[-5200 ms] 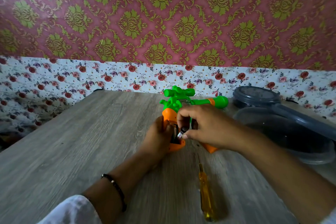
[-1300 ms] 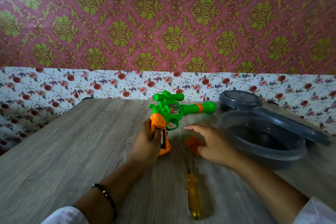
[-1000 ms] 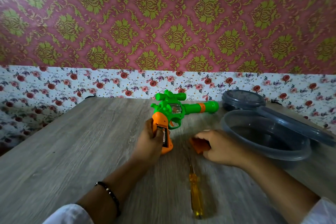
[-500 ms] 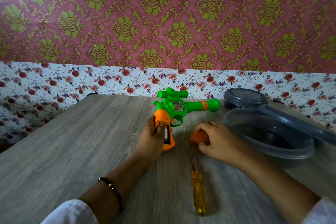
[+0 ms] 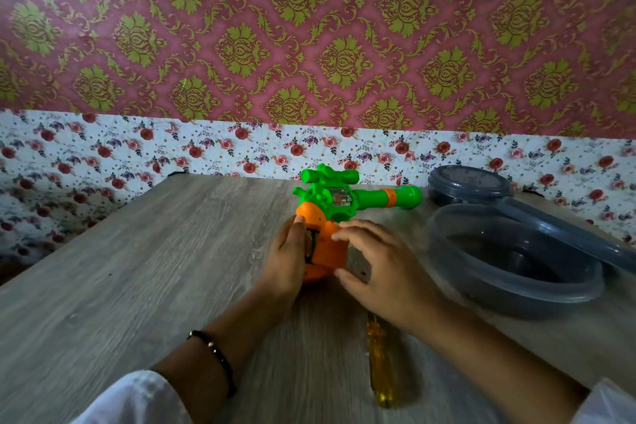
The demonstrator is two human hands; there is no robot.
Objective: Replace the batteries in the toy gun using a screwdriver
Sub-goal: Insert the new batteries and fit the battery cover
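Nearest the camera: screwdriver [image 5: 380, 367] lies loose on the counter [image 5: 137, 286], yellow handle toward the person, shaft running away toward the toy. No hand touches it. It lies under the right forearm, so the right hand is the nearer one to take it up.

Middle ground: left hand [image 5: 287, 258] grips the orange handle of the toy gun [image 5: 330, 210] from the left side, fingers curled round it, thumb up along the rear edge. Right hand [image 5: 382, 265] holds the orange battery cover [image 5: 330, 249] pinched between fingertips on its top edge and thumb on its lower edge, and sets it against the handle. A dark slot shows at the cover's left edge, so the cover seems not fully seated; view is partly blocked by both hands, cannot be sure.

Key relation: gun handle points down toward the person, green barrel runs off to the right, away from the left hand. The cover closes from the right.

Judgement: batteries look to be in; step in hand is closing the cover, screw to follow.

Farther back, right: grey bowl [image 5: 516, 286] with a lid [image 5: 585, 237] leaning on its rim, a second lidded container [image 5: 468, 182] behind. Patterned wall [image 5: 309, 45] beyond.
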